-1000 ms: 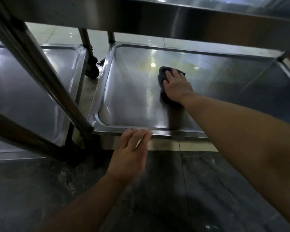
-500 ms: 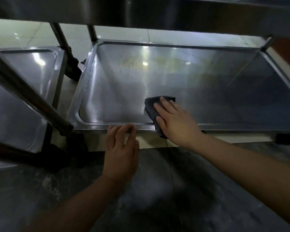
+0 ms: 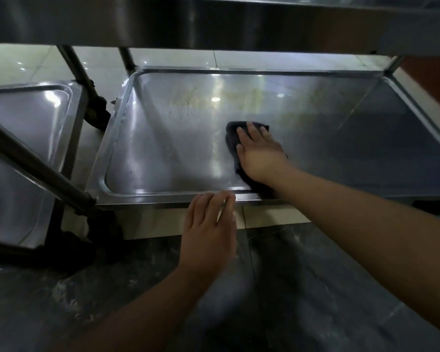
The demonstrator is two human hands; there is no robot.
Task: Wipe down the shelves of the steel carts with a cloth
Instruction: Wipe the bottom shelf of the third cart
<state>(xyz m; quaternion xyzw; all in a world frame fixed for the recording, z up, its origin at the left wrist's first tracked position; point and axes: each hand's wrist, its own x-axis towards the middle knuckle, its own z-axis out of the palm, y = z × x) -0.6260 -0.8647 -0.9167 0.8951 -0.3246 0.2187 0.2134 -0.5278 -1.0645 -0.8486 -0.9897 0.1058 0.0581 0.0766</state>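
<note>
Our right hand (image 3: 261,154) presses flat, fingers straight, on the dark cloth (image 3: 233,141), which lies on the bottom shelf (image 3: 163,148) of the steel cart, near its front rim; our left hand (image 3: 208,229) rests its loosely bent fingertips on that rim, gripping nothing

Dark grey cloth (image 3: 231,138) on silvery steel shelf (image 3: 178,138); black marbled floor (image 3: 315,288).

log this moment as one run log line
step: wiping bottom shelf | right hand: pressing dark cloth flat | left hand: fingers on shelf front rim
</note>
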